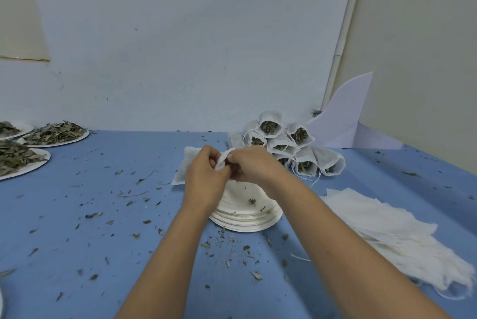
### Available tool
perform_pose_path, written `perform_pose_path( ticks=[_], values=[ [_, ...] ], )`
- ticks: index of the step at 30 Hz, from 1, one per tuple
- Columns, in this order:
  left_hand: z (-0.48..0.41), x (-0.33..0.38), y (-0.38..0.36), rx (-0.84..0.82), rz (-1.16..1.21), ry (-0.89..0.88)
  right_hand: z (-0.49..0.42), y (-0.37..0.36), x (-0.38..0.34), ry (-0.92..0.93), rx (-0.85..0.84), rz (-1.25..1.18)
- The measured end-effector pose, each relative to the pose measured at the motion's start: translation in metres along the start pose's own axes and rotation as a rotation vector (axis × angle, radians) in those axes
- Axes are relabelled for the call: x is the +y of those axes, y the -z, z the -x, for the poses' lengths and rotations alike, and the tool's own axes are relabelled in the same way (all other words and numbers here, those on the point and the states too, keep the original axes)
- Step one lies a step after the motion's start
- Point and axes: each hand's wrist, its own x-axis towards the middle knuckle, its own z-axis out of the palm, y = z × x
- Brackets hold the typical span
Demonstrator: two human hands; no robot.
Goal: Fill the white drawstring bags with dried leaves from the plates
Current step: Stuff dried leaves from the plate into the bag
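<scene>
Both hands meet over a stack of white paper plates [247, 218] in the middle of the blue table. My left hand [205, 176] and my right hand [254, 165] pinch the mouth of a white drawstring bag [223, 160] between them. Most of the bag is hidden by the fingers. The top plate holds only a few leaf crumbs. Plates heaped with dried leaves [55, 133] stand at the far left. A pile of filled bags [286, 148] lies behind my hands to the right. Flat unfilled bags [382, 231] are spread at the right.
Another white bag [187, 166] lies flat behind my left hand. Leaf bits are scattered over the blue table [103, 215]. A white curved board [346, 122] stands at the back right against the wall. A plate rim shows at the lower left edge.
</scene>
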Motion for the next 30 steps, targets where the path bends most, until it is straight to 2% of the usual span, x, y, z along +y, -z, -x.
perform_pose_path(
  ticks=[5, 11, 12, 14, 16, 17, 19, 26, 30],
  values=[
    [-0.002, -0.001, 0.002, 0.028, -0.033, -0.03, 0.007, 0.014, -0.005, -0.015, -0.114, -0.175],
    [-0.005, -0.002, 0.006, 0.146, -0.005, 0.038, 0.014, 0.025, -0.001, 0.128, -0.053, -0.242],
    [-0.006, -0.003, 0.007, 0.172, -0.005, 0.056, 0.014, 0.029, 0.001, 0.159, -0.031, -0.162],
    [-0.007, -0.004, 0.008, 0.21, -0.003, 0.082, 0.014, 0.038, 0.007, 0.179, -0.019, 0.206],
    [-0.007, -0.004, 0.009, 0.229, -0.009, 0.084, 0.014, 0.043, 0.012, 0.095, -0.118, 0.561],
    [-0.007, -0.004, 0.009, 0.233, -0.011, 0.08, 0.014, 0.043, 0.015, 0.041, -0.174, 0.644],
    [-0.007, -0.003, 0.007, 0.237, -0.008, 0.073, 0.015, 0.04, 0.02, -0.003, -0.203, 0.687],
    [-0.007, -0.003, 0.008, 0.248, 0.024, 0.078, 0.002, 0.025, 0.022, 0.043, -0.111, 0.862],
    [-0.009, -0.003, 0.008, 0.269, 0.069, 0.092, -0.011, 0.018, 0.023, 0.224, 0.102, 0.708]
  ],
)
